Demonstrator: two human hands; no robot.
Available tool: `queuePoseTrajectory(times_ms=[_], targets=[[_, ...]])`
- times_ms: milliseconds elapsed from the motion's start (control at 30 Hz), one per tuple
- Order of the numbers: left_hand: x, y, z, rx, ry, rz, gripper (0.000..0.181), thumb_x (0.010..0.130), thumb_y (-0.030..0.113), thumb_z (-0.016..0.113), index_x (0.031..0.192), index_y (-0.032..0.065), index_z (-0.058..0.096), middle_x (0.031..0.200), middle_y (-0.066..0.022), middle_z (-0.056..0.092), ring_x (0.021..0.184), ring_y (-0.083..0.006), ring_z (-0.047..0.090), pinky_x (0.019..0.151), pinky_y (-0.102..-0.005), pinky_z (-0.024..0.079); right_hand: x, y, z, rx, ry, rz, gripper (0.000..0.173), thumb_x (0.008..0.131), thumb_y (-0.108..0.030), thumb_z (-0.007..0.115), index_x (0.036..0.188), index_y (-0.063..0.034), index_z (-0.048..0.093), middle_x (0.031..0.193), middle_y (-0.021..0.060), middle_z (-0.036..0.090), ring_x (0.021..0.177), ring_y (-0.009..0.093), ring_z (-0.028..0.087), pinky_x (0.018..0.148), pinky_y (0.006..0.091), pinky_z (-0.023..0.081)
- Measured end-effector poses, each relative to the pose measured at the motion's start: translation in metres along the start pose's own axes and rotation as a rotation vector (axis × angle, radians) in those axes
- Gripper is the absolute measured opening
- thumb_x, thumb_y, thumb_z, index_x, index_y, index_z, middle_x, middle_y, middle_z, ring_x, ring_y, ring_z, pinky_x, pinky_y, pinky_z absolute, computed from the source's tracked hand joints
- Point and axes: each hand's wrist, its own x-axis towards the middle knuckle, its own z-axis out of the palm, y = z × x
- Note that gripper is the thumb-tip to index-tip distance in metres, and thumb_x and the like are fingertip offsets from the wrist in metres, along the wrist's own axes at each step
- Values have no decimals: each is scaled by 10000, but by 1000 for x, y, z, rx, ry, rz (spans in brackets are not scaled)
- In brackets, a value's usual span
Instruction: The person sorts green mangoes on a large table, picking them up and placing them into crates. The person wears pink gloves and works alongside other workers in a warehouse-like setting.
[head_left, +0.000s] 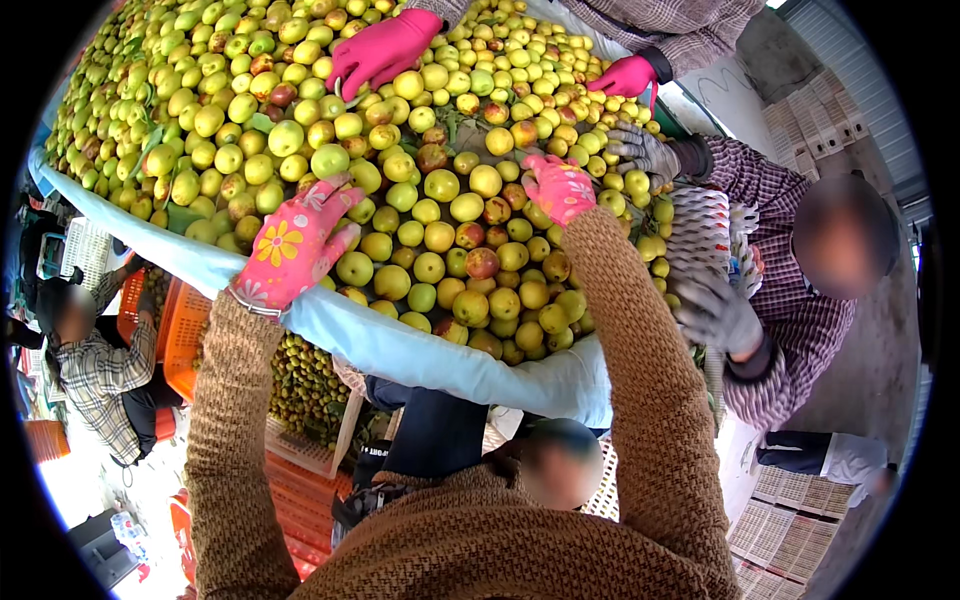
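Note:
A heap of yellow-green jujubes, some blotched reddish brown, covers the sorting table before me. My left hand, in a pink flowered glove, rests at the near edge of the heap. Its thumb stands apart from the fingers, and no fruit shows in its grasp. Over the middle right of the heap is my right hand, gloved alike, with bent fingers touching the fruit. Whether it grips one is hidden. Light-blue cloth wraps the table's raised rim, below my left wrist.
Across the heap, a co-worker's pink-gloved hands touch fruit. At right, another person's grey-gloved hands are close to my right arm, beside white foam netting. Orange crates and a crate of small fruit stand below the rim.

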Motion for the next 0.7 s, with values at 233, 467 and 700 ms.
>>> queuePoseTrajectory(times_ms=[233,467,700], targets=[[0,-6,6,-9,-18,-38,390,841,183,607,1215,88,547,1303,-135,514,1111,-351,545,892,-424,479,-22,20,-26,632,-362,120,541,770,-397,692,1196,-95,548,913,96,628,779,195,602,683,344,484],[2,-5,6,-40,-53,-63,370,858,203,586,1209,88,556,1308,-134,511,1124,-353,538,923,-428,459,-58,4,-23,1606,-298,383,509,912,-567,467,1090,-107,594,808,27,608,582,110,496,519,244,409],[0,-11,10,-62,-36,-36,393,845,168,602,1225,97,534,1284,-149,508,1117,-360,535,907,-427,467,-92,-3,-35,1504,-178,348,648,857,-698,428,1208,-161,521,968,-22,593,748,107,525,649,251,427]])
